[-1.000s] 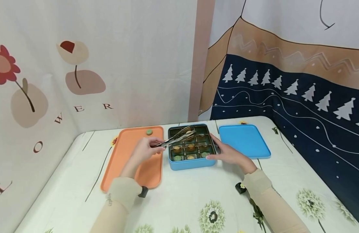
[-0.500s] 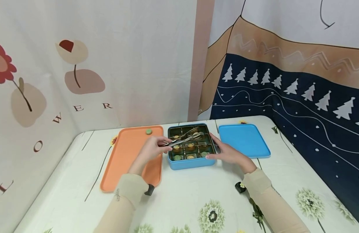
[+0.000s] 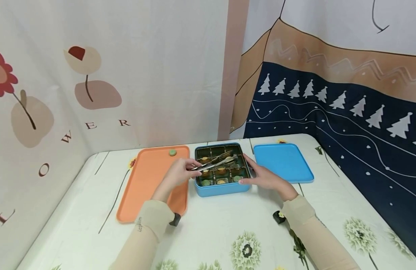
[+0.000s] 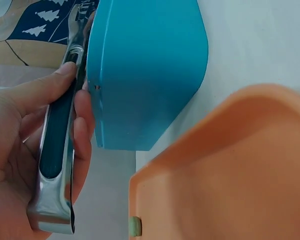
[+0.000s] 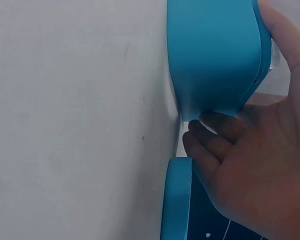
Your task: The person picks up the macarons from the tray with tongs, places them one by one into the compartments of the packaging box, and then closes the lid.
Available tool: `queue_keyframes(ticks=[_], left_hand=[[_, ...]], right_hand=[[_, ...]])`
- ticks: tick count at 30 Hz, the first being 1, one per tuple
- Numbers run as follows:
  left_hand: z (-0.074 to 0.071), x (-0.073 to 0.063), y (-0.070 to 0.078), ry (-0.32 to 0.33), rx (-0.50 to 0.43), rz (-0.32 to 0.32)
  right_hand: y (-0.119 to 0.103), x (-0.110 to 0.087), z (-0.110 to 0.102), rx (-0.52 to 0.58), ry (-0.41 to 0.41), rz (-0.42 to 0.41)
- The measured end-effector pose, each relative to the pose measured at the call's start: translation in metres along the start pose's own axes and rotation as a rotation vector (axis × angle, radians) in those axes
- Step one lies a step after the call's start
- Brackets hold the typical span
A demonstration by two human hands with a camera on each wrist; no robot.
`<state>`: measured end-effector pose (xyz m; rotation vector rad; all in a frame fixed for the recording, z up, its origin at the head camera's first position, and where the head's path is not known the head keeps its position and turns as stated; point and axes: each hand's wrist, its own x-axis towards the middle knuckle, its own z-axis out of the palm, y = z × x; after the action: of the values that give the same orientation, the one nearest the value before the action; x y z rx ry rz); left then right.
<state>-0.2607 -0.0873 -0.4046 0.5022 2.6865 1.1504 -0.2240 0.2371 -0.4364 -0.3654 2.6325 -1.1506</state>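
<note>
My left hand (image 3: pixel 177 173) grips metal tongs (image 4: pixel 57 135) with dark inlaid handles, thumb on one arm and fingers on the other. The tongs' tips reach over the blue box (image 3: pixel 223 190); whether they hold anything I cannot tell. Inside the box is a dark divided insert (image 3: pixel 236 150), with small round macaron-like sweets in several compartments, among them a green sweet (image 3: pixel 206 183) at the front left. At the box's right side my right hand (image 3: pixel 265 177) holds it, thumb on the front rim and fingers along the side wall.
An orange tray (image 3: pixel 150 165) lies left of the box, with one green round sweet (image 3: pixel 172 152) near its far edge. To the right lies a flat blue lid (image 3: pixel 283 163). A flower-patterned cloth (image 3: pixel 214 225) covers the table, and printed curtains hang behind.
My left hand has moved right, bringing the tongs further over the box, and their tips now sit lower and nearer its right side. My right hand stays on the box.
</note>
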Motion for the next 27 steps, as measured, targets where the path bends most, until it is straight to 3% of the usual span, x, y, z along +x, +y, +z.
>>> queue_keyframes(ticks=[17,27], left_hand=[[0.0031,-0.003,-0.0004,-0.009,-0.013,-0.008],[-0.0029,-0.0086,-0.0024,0.013,-0.005,-0.011]], right_hand=[[-0.0002,-0.0017,-0.0004,0.003,0.003,-0.001],[-0.0008,-0.0011,0.0008,-0.004,0.002,0.006]])
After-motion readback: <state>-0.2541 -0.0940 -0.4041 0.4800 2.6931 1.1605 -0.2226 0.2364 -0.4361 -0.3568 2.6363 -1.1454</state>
